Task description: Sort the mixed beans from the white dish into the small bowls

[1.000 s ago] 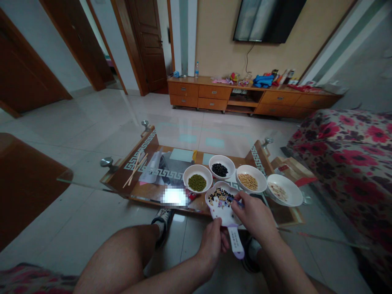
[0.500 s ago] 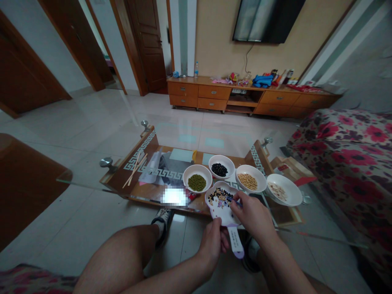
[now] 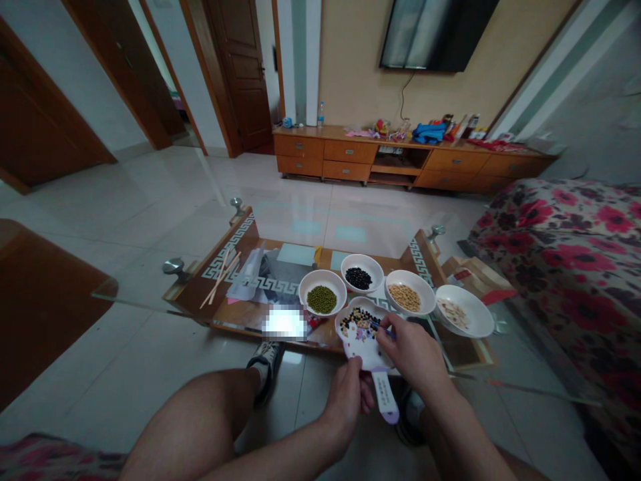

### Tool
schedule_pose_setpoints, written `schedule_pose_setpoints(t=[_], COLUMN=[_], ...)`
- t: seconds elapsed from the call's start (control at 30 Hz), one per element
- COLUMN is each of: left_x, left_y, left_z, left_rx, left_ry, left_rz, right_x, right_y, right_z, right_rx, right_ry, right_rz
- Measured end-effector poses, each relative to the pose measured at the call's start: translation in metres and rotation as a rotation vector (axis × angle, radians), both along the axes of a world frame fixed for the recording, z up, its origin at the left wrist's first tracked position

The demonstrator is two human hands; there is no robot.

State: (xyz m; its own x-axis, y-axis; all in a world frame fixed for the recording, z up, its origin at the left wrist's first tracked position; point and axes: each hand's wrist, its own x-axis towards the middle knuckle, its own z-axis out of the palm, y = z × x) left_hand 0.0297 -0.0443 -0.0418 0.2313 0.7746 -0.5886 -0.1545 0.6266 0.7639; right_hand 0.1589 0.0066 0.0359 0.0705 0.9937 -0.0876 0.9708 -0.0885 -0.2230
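Note:
My left hand point(image 3: 346, 393) grips the near edge of a white handled plate point(image 3: 364, 354), thumb on the rim and fingers beneath. Its lilac-tipped handle points toward me. Mixed beans point(image 3: 359, 321), black and tan with some other colours, lie at the plate's far end. My right hand point(image 3: 413, 351) pinches a thin purplish tool point(image 3: 384, 330) whose tip reaches into them; its exact kind is too small to tell. Around the plate's far side stand white bowls of green mung beans point(image 3: 321, 299), black beans point(image 3: 358, 278), yellow soybeans point(image 3: 404, 297) and pale flat pieces point(image 3: 453, 312).
All this is on a glass-topped table point(image 3: 165, 304) with a wooden shelf below. Chopsticks point(image 3: 220, 277) lie at the left, and papers point(image 3: 248, 270) show under the glass. A flower-patterned sofa point(image 3: 565, 227) is at the right. Beyond the table is a low cabinet point(image 3: 350, 152).
Almost nothing differs. Both hands, the plate and the thin tool stay in practically the same place.

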Motion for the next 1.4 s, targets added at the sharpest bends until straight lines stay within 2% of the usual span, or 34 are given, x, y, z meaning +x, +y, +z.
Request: schedule_pose_setpoints(t=[0.77, 1.0, 1.17, 1.4], left_x=[0.000, -0.001, 0.000, 0.000], left_y=[0.001, 0.000, 0.001, 0.000], left_z=[0.005, 0.008, 0.004, 0.001], left_rx=[-0.021, -0.015, -0.019, -0.006], left_ry=[0.009, 0.010, 0.016, 0.014], left_rz=[0.004, -0.005, -0.007, -0.002], right_x=[0.001, 0.003, 0.004, -0.005], right_y=[-0.001, -0.001, 0.001, 0.015], right_z=[0.002, 0.007, 0.007, 0.006], right_rx=[0.028, 0.143, 0.239, 0.327], right_ry=[0.030, 0.083, 0.114, 0.147], right_rz=[0.015, -0.019, -0.044, -0.078])
